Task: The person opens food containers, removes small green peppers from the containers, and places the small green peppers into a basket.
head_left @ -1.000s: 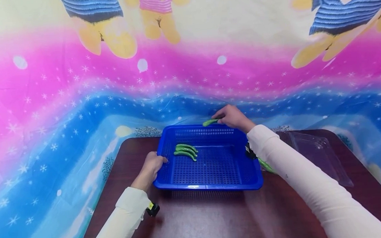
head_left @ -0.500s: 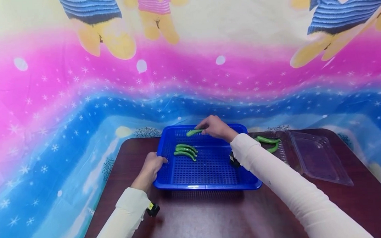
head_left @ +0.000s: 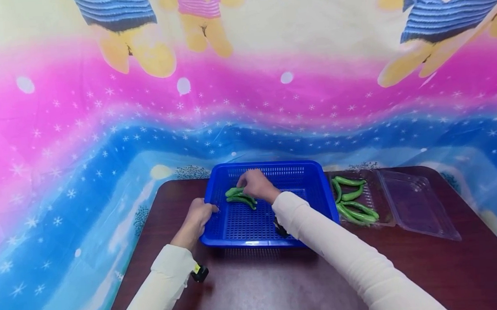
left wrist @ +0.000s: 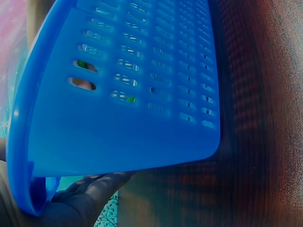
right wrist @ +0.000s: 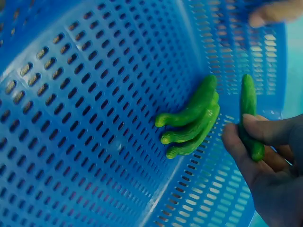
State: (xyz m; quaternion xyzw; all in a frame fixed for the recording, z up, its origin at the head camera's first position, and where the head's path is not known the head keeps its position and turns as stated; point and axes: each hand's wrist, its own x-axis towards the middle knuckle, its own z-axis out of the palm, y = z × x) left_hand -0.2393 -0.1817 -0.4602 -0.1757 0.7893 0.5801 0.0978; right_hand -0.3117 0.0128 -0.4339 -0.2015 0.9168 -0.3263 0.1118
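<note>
A blue perforated plastic basket (head_left: 269, 243) stands on the table in the head view. My left hand (head_left: 199, 215) grips its left rim, thumb over the edge; the left wrist view shows fingers (left wrist: 102, 189) under the rim, outside the basket wall. Inside the basket, my right hand (head_left: 259, 184) pinches a small green cucumber (right wrist: 248, 94) between thumb and fingers. Three more cucumbers (right wrist: 194, 116) lie side by side on the basket floor, left of the middle. The held one is beside them and apart from them in the right wrist view.
Right of the basket is an opened clear plastic container (head_left: 386, 220) with several cucumbers (head_left: 352, 195) in it. Its lid (head_left: 419, 207) is folded out to the right. A printed cloth (head_left: 246, 104) hangs behind the dark wooden table (head_left: 258, 284).
My right hand has carried the cucumber left and down, from above the basket's back rim to the cucumbers inside. The left hand keeps its grip. The container's cucumbers have come into view.
</note>
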